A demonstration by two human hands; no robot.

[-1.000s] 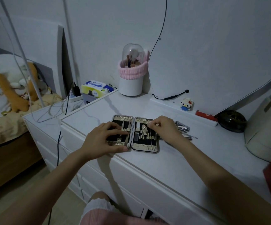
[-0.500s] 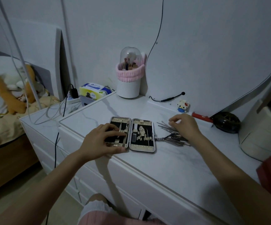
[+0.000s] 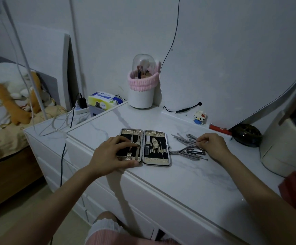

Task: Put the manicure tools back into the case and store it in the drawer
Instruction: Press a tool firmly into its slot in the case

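Observation:
An open manicure case (image 3: 157, 162) with gold trim and a black lining lies flat on the white dresser top (image 3: 188, 175). A few tools sit in its straps. My left hand (image 3: 111, 154) rests on the case's left half, thumb at the near edge, fingers spread on the lining. To the right of the case lies a pile of loose metal manicure tools (image 3: 188, 147), including nippers and thin picks. My right hand (image 3: 211, 145) is over the pile's right side, fingertips pinched on a thin tool there. The dresser's drawer fronts (image 3: 143, 197) below the top are shut.
At the back stand a white brush holder (image 3: 141, 85) with a pink band, a small block figure (image 3: 199, 117), a red item (image 3: 219, 129) and a dark round object (image 3: 246, 135). A cream appliance (image 3: 285, 147) stands at the right. A lower cabinet with cables, tissues and a bed lie left.
My right hand left the case's right half and moved right onto the loose tool pile, where it now pinches a thin tool. My left hand stayed on the case.

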